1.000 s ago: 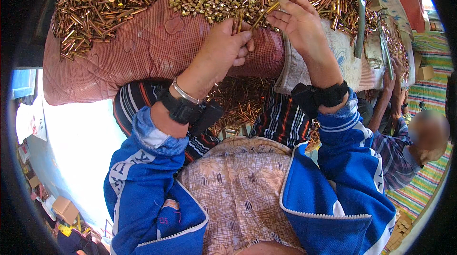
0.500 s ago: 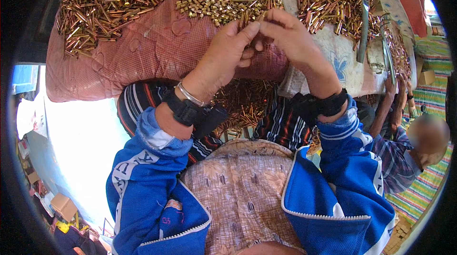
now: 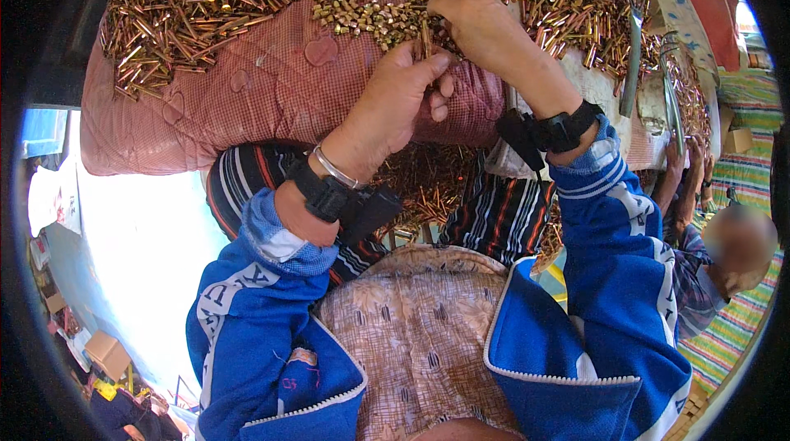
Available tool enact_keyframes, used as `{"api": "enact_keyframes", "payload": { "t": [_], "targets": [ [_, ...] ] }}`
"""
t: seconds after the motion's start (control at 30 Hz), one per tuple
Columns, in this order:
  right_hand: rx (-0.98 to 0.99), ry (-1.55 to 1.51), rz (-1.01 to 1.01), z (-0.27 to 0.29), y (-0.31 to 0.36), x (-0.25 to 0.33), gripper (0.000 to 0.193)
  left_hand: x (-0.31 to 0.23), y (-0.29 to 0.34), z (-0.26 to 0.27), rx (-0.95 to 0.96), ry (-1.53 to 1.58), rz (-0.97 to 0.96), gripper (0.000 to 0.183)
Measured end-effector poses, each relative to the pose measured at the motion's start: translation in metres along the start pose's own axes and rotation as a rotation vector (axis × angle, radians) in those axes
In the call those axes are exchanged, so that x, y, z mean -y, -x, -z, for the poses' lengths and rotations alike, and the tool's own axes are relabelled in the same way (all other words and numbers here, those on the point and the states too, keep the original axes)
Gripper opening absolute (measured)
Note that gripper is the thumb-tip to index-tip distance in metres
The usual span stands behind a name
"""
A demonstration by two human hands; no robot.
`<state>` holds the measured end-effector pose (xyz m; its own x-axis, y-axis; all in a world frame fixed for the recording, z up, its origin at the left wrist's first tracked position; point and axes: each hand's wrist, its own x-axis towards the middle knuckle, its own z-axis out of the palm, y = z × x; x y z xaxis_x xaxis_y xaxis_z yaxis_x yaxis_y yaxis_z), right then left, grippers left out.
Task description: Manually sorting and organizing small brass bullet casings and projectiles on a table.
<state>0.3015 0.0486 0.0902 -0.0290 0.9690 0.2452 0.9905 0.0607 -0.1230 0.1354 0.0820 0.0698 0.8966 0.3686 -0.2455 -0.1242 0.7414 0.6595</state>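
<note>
My left hand (image 3: pixel 388 99) is closed around a few thin brass-coloured metal rods (image 3: pixel 425 36), whose ends stick up above the thumb. My right hand (image 3: pixel 481 23) is just beyond it, at the pile of small brass-coloured metal pieces (image 3: pixel 362 13). Its fingers are bent together and point down at the pile; whatever they pinch, if anything, is hidden. More loose rods (image 3: pixel 189 21) lie in a broad heap along the far side of the red checked cushion (image 3: pixel 271 95).
On the right lie curved metal strips (image 3: pixel 632 62) beside a white cloth (image 3: pixel 605 91). Another person's hands (image 3: pixel 695 157) work at the heap's right end. More rods (image 3: pixel 428 182) lie below the cushion, between my knees. Cardboard boxes (image 3: pixel 109 356) stand at lower left.
My right hand has moved away from my left, up and forward to the pile of small pieces. The left hand stays nearly in place, and its rods now show upright.
</note>
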Motion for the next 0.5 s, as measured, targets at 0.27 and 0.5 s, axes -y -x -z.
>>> {"api": "enact_keyframes", "payload": {
  "t": [0.27,0.5],
  "targets": [
    [-0.394,-0.265,-0.272,-0.002,0.030,0.013,0.014,-0.003,0.001,-0.005,-0.136,-0.098,0.030,0.015],
    [-0.495,-0.447,-0.335,0.002,0.052,0.055,0.016,0.000,-0.002,0.001,-0.026,-0.044,-0.010,0.017]
  ]
}}
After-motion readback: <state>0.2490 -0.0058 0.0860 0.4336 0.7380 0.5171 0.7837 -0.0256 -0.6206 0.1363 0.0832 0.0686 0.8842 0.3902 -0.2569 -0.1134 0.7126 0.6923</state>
